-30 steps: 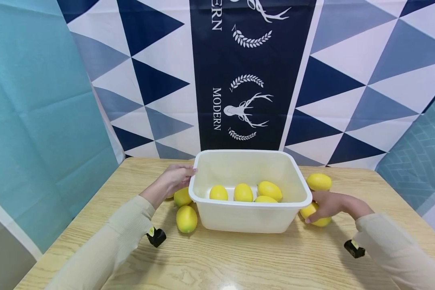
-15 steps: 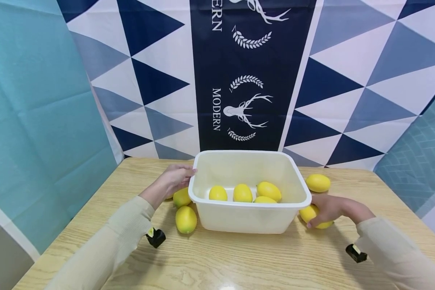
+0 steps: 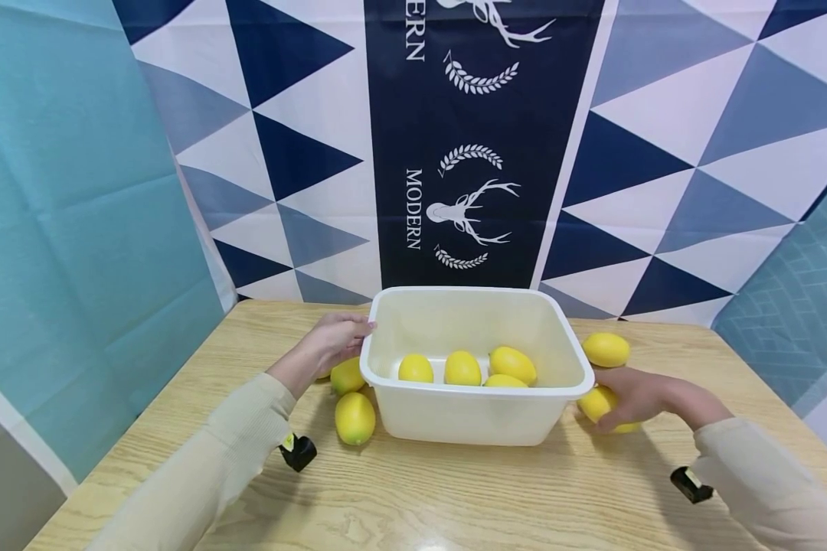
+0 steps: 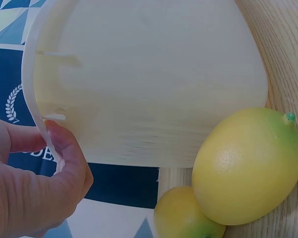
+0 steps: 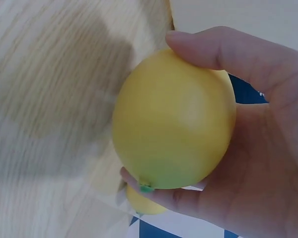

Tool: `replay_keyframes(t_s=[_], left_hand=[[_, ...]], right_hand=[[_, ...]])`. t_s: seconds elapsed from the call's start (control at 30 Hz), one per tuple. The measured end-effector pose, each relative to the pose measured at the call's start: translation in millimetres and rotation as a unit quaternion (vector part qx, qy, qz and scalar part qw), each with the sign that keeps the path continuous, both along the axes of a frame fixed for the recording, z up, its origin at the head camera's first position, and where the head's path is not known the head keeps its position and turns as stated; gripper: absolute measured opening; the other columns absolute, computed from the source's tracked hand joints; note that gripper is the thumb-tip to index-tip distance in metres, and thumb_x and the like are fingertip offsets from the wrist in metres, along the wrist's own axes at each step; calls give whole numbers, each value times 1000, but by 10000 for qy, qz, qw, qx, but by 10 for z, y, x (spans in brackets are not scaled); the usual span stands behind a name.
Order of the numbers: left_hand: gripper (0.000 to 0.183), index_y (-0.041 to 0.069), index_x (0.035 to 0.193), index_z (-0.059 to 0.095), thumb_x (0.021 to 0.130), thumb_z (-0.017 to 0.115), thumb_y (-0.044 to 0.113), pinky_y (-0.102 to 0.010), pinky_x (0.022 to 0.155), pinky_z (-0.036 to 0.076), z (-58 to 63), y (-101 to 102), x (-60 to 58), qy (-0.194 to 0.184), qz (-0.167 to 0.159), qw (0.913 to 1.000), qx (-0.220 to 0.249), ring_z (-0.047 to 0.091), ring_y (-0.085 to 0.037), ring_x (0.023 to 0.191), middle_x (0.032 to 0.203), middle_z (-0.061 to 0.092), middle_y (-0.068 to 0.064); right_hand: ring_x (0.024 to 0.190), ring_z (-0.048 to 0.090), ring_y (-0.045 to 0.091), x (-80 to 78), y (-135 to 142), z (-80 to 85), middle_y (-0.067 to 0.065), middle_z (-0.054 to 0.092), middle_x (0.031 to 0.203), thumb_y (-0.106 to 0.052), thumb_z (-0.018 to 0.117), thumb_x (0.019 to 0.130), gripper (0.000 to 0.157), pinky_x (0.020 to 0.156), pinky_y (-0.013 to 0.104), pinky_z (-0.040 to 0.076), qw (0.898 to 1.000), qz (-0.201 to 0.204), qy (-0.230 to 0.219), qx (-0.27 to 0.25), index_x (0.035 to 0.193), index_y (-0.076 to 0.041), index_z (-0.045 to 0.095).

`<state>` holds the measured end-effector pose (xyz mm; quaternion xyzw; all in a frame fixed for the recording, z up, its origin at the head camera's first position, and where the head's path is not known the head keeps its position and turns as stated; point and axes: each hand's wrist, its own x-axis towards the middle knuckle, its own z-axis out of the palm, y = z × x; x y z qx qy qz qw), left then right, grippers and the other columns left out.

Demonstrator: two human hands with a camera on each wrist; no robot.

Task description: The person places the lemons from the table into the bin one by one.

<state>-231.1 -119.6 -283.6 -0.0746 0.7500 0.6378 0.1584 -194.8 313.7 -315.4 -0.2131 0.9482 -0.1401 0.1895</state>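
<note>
My left hand (image 3: 332, 341) pinches the left rim of a white plastic tub (image 3: 455, 417). In the left wrist view, thumb and fingers (image 4: 69, 148) close over that rim from both sides. Several yellow lemons, one of them a lemon (image 3: 462, 368) near the middle, lie inside the tub. To the right of the tub, my right hand (image 3: 644, 396) grips a lemon (image 5: 174, 124) with green at its stem end. In the right wrist view the digits wrap opposite sides of this fruit, and its shadow falls on the wood.
Loose lemons sit left of the tub, the nearest lemon (image 3: 354, 418) by its front corner. Another lemon (image 3: 606, 349) rests behind my right hand. A patterned cloth (image 3: 303, 153) hangs behind the wooden table (image 3: 413, 490), with a teal cloth (image 3: 76, 229) at the left.
My right hand has shifted slightly to the right with the lemon. The left hand and the tub stay in place.
</note>
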Motion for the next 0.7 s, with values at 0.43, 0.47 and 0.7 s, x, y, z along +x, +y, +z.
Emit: replay_keyframes(t_s=[0.43, 0.47, 0.7], left_hand=[[40, 2, 135, 50, 99, 54, 19, -23, 91, 54, -1, 7, -10, -85, 49, 9999, -115, 58, -20, 106, 127, 58, -15], [40, 2, 135, 50, 99, 54, 18, -24, 93, 53, 1, 8, -12, -89, 60, 9999, -102, 59, -20, 106, 127, 57, -15], [41, 1, 136, 48, 99, 53, 18, -32, 104, 49, 8, 6, -29, -81, 18, 10000, -39, 58, -21, 108, 130, 56, -16]], right_hand=[[87, 45, 16, 55, 34, 94, -2, 53, 97, -15, 75, 71, 46, 73, 33, 37, 9997, -66, -185, 122, 113, -15, 56], [85, 45, 16, 62, 38, 105, -2, 52, 96, -15, 75, 71, 43, 72, 32, 37, 9997, -66, -174, 135, 109, -16, 57], [80, 45, 13, 107, 64, 170, -3, 52, 91, -14, 76, 71, 39, 68, 27, 38, 10000, 12, -38, 68, 104, -14, 56]])
